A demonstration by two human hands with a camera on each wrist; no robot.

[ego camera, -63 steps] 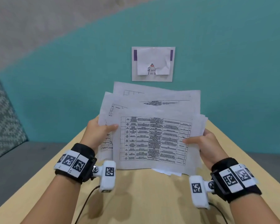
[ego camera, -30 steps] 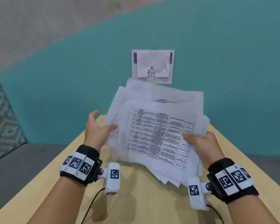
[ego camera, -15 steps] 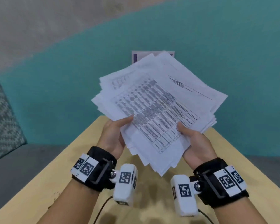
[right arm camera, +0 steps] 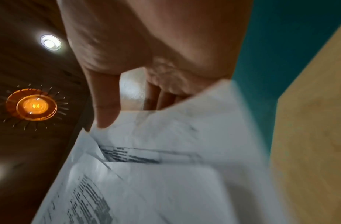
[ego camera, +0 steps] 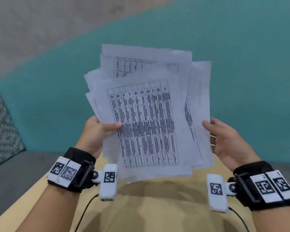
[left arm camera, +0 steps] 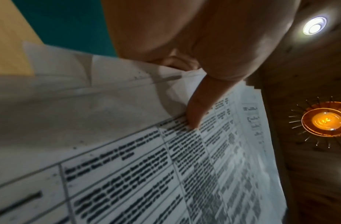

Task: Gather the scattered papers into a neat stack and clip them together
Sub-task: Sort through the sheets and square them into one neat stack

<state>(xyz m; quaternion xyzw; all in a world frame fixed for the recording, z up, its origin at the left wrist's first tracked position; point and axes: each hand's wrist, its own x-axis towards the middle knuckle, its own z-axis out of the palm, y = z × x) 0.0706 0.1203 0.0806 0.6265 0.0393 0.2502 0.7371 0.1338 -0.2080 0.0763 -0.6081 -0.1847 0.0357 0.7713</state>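
Observation:
A loose, uneven stack of printed papers [ego camera: 147, 118] stands upright in the air above the wooden table [ego camera: 157, 208], its top sheet showing a table of text. My left hand [ego camera: 97, 131] pinches the stack's left edge, thumb on the front sheet [left arm camera: 194, 115] and fingers behind. My right hand [ego camera: 224, 141] is at the right edge, with the thumb tip [right arm camera: 106, 119] on the front corner of the papers [right arm camera: 166, 166] and the fingers behind in a loose hold. The sheets are fanned out, with their edges out of line. No clip is in view.
A teal wall stands behind the table. At the left is a grey sofa [ego camera: 15, 168] with a patterned cushion [ego camera: 0, 124]. Cables [ego camera: 84, 213] run from the wrist cameras over the near table edge.
The stack has turned from lying wide on the table, through a diagonal, to upright in the air. My right hand has shifted from the lower edge to the right side.

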